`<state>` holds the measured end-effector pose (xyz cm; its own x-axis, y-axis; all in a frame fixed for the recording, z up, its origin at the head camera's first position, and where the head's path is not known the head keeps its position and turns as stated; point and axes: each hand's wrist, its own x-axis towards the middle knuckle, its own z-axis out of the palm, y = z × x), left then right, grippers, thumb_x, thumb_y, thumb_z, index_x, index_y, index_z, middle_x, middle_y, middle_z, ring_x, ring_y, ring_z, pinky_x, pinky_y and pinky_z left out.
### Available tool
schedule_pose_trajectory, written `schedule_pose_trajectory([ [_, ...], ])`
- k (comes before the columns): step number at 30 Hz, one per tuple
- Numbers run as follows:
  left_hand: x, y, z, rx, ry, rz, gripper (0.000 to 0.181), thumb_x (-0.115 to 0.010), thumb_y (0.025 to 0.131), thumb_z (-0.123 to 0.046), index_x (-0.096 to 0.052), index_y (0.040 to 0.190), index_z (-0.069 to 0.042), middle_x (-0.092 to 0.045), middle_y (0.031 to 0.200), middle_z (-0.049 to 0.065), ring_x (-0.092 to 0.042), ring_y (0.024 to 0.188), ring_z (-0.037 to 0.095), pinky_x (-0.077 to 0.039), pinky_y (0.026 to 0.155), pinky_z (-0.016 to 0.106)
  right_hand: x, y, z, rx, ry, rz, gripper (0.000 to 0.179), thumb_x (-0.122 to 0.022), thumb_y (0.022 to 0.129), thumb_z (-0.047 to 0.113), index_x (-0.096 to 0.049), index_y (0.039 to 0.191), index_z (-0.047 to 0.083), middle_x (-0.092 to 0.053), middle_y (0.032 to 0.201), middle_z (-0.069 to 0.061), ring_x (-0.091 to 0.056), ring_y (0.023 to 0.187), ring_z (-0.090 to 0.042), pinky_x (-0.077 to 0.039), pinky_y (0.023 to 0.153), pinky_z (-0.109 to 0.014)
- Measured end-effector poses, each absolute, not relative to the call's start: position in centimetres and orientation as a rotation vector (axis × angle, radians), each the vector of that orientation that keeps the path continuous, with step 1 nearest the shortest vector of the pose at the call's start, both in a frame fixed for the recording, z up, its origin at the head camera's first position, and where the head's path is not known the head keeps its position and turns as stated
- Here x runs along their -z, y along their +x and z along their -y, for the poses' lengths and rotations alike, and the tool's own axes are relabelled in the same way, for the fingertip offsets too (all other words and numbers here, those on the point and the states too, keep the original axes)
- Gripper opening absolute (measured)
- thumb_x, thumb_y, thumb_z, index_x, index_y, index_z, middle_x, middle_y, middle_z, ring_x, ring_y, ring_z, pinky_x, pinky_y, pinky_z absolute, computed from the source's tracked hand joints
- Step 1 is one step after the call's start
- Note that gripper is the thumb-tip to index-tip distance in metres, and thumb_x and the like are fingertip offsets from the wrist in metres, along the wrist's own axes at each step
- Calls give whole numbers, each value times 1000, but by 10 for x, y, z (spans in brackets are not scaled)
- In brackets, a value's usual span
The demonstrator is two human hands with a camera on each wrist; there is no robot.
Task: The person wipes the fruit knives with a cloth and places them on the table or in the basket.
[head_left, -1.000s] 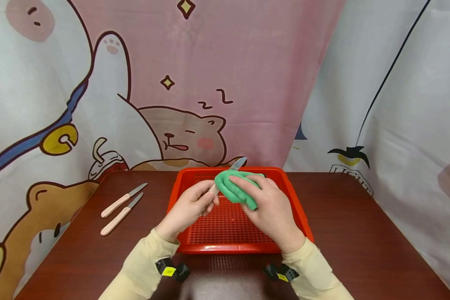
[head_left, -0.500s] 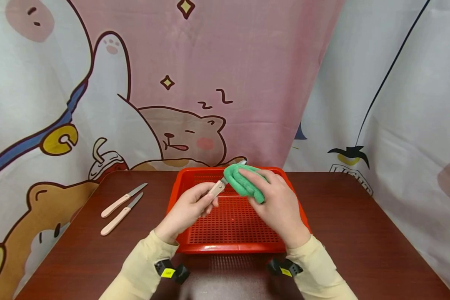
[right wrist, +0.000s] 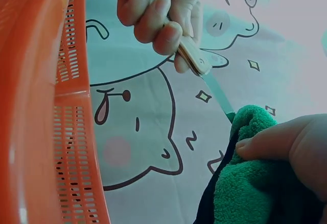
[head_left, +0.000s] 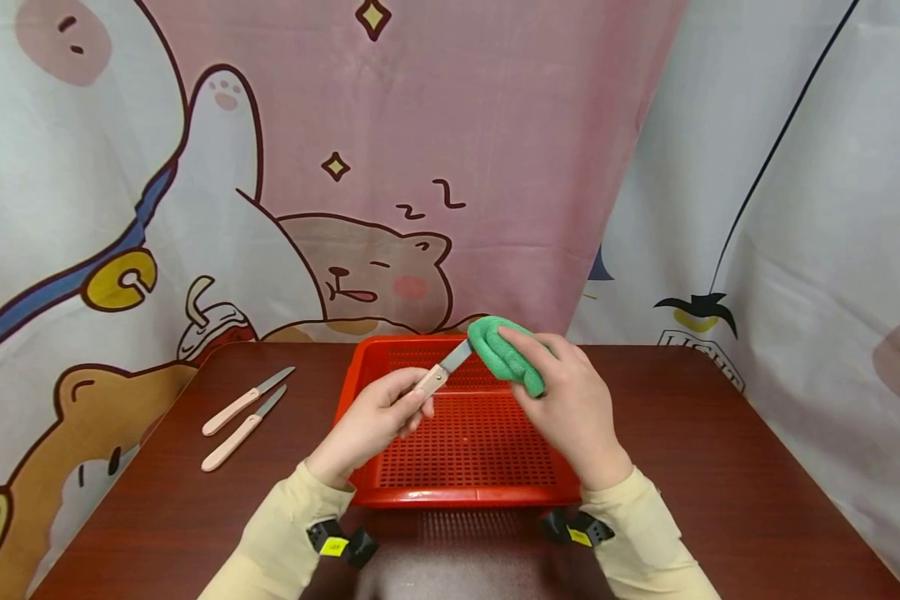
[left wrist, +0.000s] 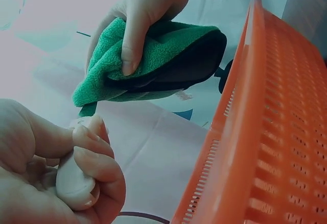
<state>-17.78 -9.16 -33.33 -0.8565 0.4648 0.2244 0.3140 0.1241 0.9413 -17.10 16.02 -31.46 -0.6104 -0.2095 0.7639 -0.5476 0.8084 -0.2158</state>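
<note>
Gripping a knife (head_left: 444, 367) in left hand (head_left: 371, 421), green cloth (head_left: 501, 354) in right hand (head_left: 572, 404), red basket (head_left: 465, 498) below

We find the head view evenly, softly lit and sharp; a pale sheen lies on the near side of the bench (head_left: 450, 575); the left and right wrist views look greenish to us, washed pale at upper left and upper right respectively; the green cloth (left wrist: 166, 50) shows its pile clearly.

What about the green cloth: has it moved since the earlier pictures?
Yes: against the red basket in the head view, the green cloth has shifted rightward and up the picture.
</note>
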Motion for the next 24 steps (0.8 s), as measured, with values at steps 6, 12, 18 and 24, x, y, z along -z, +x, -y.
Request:
schedule_pose_trajectory([
  [6, 337, -179, 94, -1886, 758, -2165, 23, -46, 105, -9, -56, 122, 3, -55, 85, 10, -44, 62, 12, -36, 53, 21, 315, -172, -168, -562, 504, 2242, 68, -80, 72, 0, -64, 132, 27, -65, 108, -8, -61, 93, -32, -52, 66, -46],
  [12, 338, -179, 97, -1931, 750, -2111, 25, -46, 106, -10, -54, 122, 6, -55, 86, 14, -45, 63, 12, -36, 53, 21, 313, -168, -177, -603, 458, 2252, 67, -78, 74, 1, -63, 134, 27, -64, 111, -9, -60, 96, -32, -51, 72, -49],
  [18, 339, -179, 98, -1947, 737, -2103, 24, -46, 106, -11, -55, 121, 4, -54, 87, 19, -45, 62, 12, -37, 52, 21, 313, -160, -183, -644, 424, 2227, 65, -77, 76, 2, -62, 135, 26, -63, 114, -10, -58, 100, -31, -49, 76, -48],
  [24, 339, -179, 97, -1978, 719, -2096, 23, -47, 105, -9, -55, 122, 4, -55, 86, 13, -46, 63, 12, -36, 53, 21, 314, -153, -184, -672, 449, 2181, 67, -78, 75, -1, -63, 135, 24, -62, 116, -10, -58, 103, -31, -48, 79, -48],
])
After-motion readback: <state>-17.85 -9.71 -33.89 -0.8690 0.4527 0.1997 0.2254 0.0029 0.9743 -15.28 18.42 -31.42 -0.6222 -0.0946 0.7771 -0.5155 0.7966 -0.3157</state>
